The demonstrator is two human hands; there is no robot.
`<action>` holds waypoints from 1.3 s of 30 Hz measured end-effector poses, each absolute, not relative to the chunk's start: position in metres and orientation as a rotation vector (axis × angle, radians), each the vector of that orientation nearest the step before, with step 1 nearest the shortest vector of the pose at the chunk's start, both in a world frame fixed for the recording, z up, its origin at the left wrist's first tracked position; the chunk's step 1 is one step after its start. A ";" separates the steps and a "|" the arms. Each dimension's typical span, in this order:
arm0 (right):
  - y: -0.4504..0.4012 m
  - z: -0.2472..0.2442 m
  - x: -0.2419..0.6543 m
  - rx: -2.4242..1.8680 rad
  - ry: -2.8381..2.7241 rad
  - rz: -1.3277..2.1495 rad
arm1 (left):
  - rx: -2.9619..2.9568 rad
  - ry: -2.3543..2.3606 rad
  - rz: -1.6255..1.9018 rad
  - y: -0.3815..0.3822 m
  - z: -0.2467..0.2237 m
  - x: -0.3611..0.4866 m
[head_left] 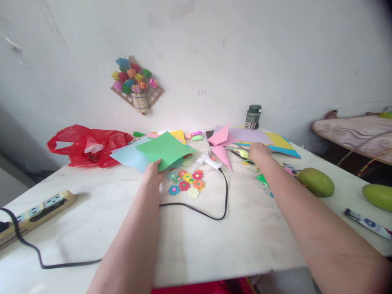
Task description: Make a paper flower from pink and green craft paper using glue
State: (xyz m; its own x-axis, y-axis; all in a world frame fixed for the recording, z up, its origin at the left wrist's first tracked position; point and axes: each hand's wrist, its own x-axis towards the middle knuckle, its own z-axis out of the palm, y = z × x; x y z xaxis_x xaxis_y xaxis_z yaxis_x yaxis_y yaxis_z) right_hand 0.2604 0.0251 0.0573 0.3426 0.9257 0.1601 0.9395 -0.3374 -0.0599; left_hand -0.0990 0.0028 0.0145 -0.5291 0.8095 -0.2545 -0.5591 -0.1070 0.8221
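Note:
My left hand (153, 172) pinches the lower corner of a green paper sheet (167, 150), which lies over light blue paper (130, 158). At the right, my right hand (260, 153) is closed beside a black pen-like item (241, 157) and small scraps; what it holds, if anything, is hidden. Between the hands lie several paper flowers (184, 185) in mixed colours and a white glue gun (208, 161) with a black cord. Pink folded paper (219, 136) stands just behind the glue gun.
A red plastic bag (88, 145) sits at the back left, a power strip (39, 212) at the left edge. Purple paper (245, 134) and a green jar (253, 116) are at the back right. Green mangoes (317, 182) and a tube (367, 223) lie at the right.

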 end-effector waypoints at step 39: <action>0.015 0.075 0.113 -1.430 -1.669 1.027 | 0.804 0.345 1.729 -0.022 0.018 -0.120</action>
